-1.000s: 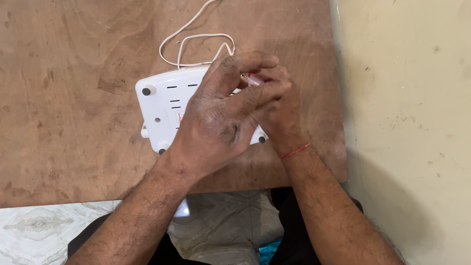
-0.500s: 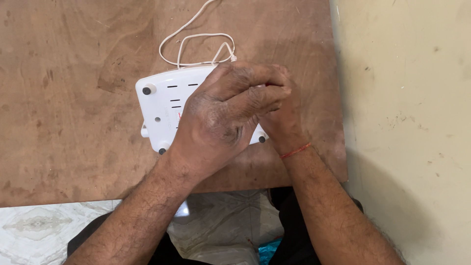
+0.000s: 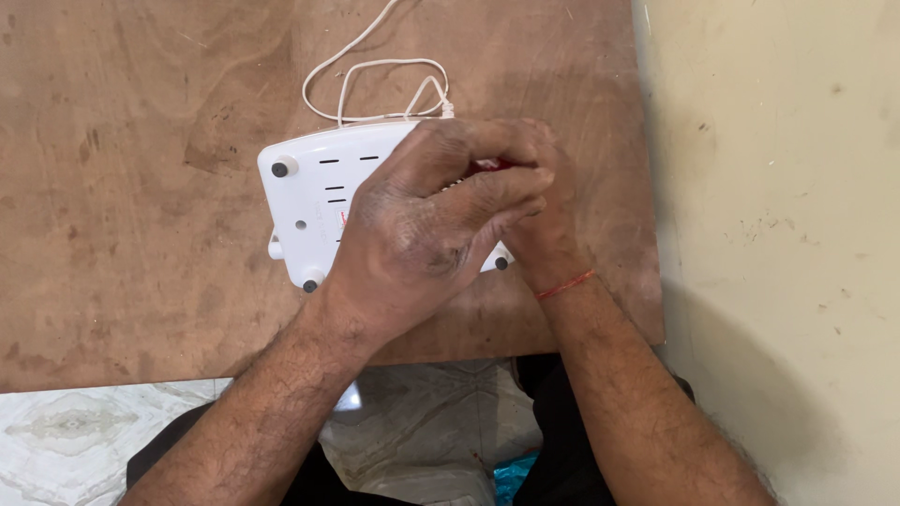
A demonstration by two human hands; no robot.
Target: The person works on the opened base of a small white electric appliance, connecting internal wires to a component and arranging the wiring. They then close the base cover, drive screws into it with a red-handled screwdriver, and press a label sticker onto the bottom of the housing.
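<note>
Head view looks down on one brown wooden worktop [image 3: 141, 187] beside a pale wall [image 3: 778, 187] at the right. One white plastic appliance [image 3: 314, 192] lies upside down at the worktop's middle, three dark rubber feet showing, and one white cord [image 3: 361, 70] loops away at the far side. Left hand [image 3: 422, 234] lies curled over the appliance and over the right hand [image 3: 544, 225], whose wrist carries one red thread. Something red [image 3: 495, 165] peeks between the fingers; whether either hand clamps it I cannot tell. Compared with a moment earlier, the fingers are drawn closer together, hiding a small pale tip seen before.
</note>
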